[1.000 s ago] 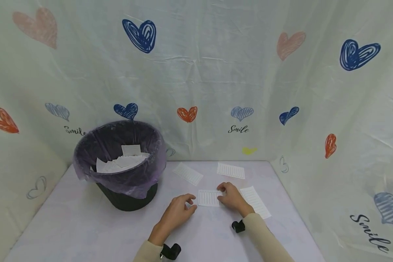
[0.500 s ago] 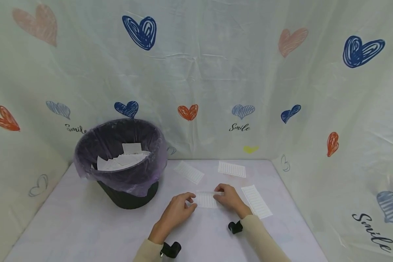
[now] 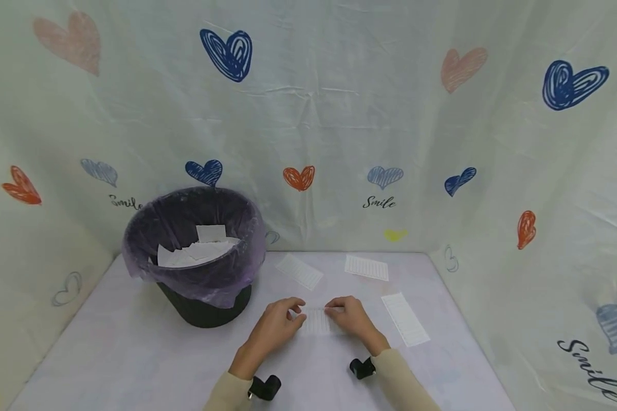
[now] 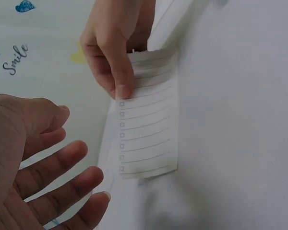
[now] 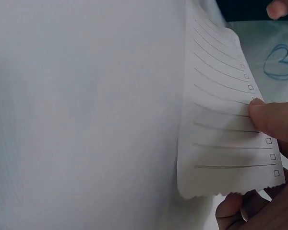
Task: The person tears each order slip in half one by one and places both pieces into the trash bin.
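Note:
My right hand [image 3: 353, 318] pinches a small white lined checklist sheet [image 5: 221, 124] between thumb and fingers. A column of little boxes runs along the held edge, and one short end is ragged. In the left wrist view the sheet [image 4: 146, 129] bows slightly, close over the table. My left hand [image 3: 276, 324] is at the sheet's other end with fingers spread and relaxed, holding nothing. The left wrist view shows a space between those left fingers [image 4: 62, 165] and the paper. Part of the sheet lies behind the right hand in the head view.
Three more lined sheets lie flat: one at back left [image 3: 299, 272], one at back right [image 3: 367, 268], one right of my right hand [image 3: 405, 318]. A dark bin [image 3: 211, 311] with a purple liner stands at left, holding white papers [image 3: 197, 254]. A heart-printed curtain [image 3: 308, 125] surrounds the table.
My right hand has moved left and a little nearer, carrying the sheet with it, and the sheet now reaches between both hands. My left hand has shifted only slightly.

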Available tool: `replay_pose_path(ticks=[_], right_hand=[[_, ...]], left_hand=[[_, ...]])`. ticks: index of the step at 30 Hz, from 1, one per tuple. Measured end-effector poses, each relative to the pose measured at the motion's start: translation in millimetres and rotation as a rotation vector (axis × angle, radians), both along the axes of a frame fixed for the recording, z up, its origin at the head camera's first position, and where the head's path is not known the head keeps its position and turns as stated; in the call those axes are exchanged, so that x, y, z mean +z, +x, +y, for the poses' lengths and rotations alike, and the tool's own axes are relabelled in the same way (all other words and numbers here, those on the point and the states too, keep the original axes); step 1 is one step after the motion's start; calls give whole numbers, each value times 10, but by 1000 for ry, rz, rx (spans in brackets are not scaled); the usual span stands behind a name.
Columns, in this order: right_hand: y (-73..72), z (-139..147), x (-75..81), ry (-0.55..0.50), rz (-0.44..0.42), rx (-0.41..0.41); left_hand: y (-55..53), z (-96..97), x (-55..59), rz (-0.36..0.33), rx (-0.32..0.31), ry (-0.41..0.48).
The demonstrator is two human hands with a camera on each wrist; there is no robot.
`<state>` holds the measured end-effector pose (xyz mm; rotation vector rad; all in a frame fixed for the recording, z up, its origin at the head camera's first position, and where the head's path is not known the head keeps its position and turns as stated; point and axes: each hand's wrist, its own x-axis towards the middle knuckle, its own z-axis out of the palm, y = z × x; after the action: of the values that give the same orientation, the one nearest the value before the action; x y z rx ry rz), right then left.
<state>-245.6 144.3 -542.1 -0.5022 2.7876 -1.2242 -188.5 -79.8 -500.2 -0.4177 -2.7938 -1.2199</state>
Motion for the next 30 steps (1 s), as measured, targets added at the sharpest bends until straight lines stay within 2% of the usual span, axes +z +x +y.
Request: replay_pose_path(ticks=[4, 8, 16, 22, 30], right_hand=[[55, -50, 33, -35, 26, 26], [100, -106, 106, -74, 11, 44], [181, -190, 216, -84, 13, 71], [233, -236, 242, -115, -13, 79], [268, -283, 234, -138, -20, 94]], left_hand=[[-26, -15, 18, 47, 2, -3], [-40, -7, 14, 69, 22, 3], [-29, 52, -45, 104, 119, -62], [-16, 41, -78, 92, 86, -42], [-15, 10, -122, 42, 36, 5]])
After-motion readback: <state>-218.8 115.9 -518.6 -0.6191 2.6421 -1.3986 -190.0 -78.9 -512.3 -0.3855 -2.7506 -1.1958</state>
